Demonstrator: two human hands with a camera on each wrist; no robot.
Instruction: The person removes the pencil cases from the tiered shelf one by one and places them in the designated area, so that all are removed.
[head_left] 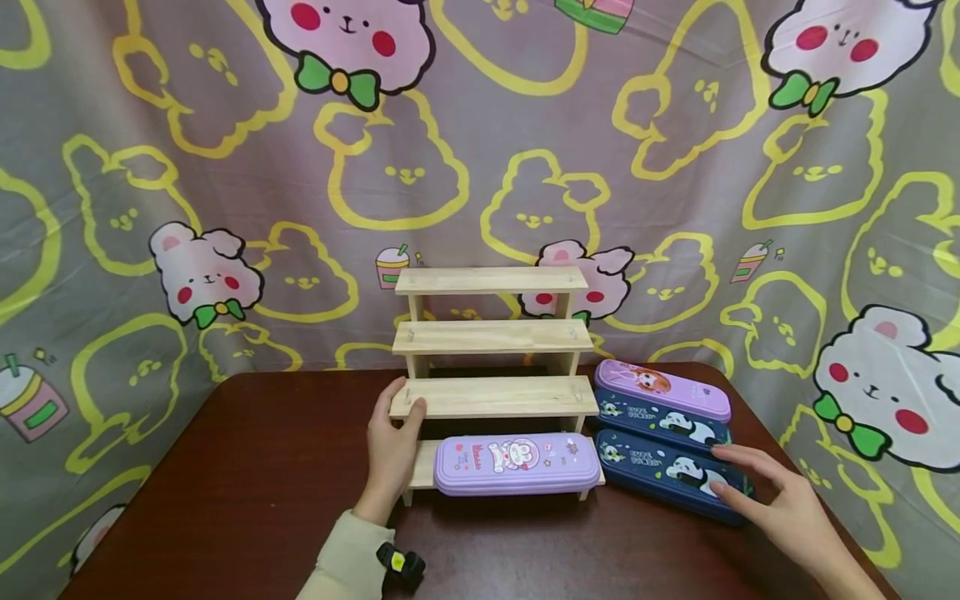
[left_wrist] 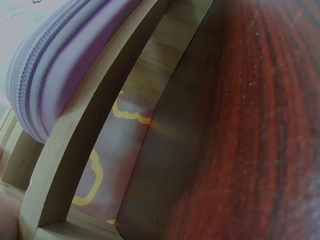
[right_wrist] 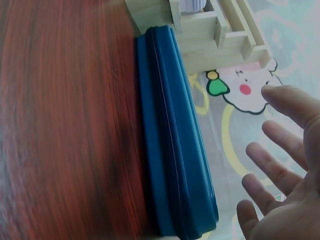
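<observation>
Nearest navy pencil case [head_left: 670,473], panda print, is lying flat on the dark red-brown table [head_left: 247,475], just right of the stepped wooden rack [head_left: 491,367], its near-left end close to the rack's bottom step. The right hand [head_left: 780,500] is hovering over its right end with fingers spread and straight; the head view suggests the fingertips [head_left: 723,454] are at or just above the lid, and contact cannot be confirmed. In the right wrist view the same case [right_wrist: 175,150] is showing edge-on with its zip seam, and the hand [right_wrist: 280,200] is sitting open beside it, nothing held.

Behind it, a second navy panda case [head_left: 663,421] is lying parallel, touching or nearly so, and a pink-lidded case [head_left: 662,388] is lying farthest back, all three side by side.

The left hand [head_left: 393,450] is resting against the rack's left end, thumb on the second step from the bottom, fingers relaxed along the side post; it is bracing rather than gripping.

A lilac pencil case [head_left: 517,463] is lying along the lowest step, overhanging its front edge slightly. In the left wrist view its zipped edge [left_wrist: 60,65] is sitting on the wooden step [left_wrist: 95,130].

A cartoon-bear printed cloth [head_left: 525,133] is hanging behind the table.
</observation>
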